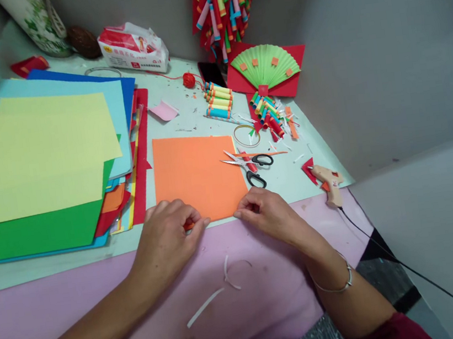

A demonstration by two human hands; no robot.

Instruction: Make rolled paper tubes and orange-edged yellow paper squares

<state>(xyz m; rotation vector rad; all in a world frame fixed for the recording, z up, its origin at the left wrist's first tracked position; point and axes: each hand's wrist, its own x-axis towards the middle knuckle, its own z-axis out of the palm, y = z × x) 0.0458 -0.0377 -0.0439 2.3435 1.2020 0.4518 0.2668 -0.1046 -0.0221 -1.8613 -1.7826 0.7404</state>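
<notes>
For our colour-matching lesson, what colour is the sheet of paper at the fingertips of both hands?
Orange; the sheet shows best in the head view.

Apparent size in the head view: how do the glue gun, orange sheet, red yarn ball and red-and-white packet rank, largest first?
1. Orange sheet
2. Red-and-white packet
3. Glue gun
4. Red yarn ball

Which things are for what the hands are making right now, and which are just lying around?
Being used, it seems:
- orange paper, left hand and right hand at its near edge
- maybe the scissors, blades lying over the paper

Probably just lying around:
- tissue pack, at the back
- red string ball
- pink scrap
</notes>
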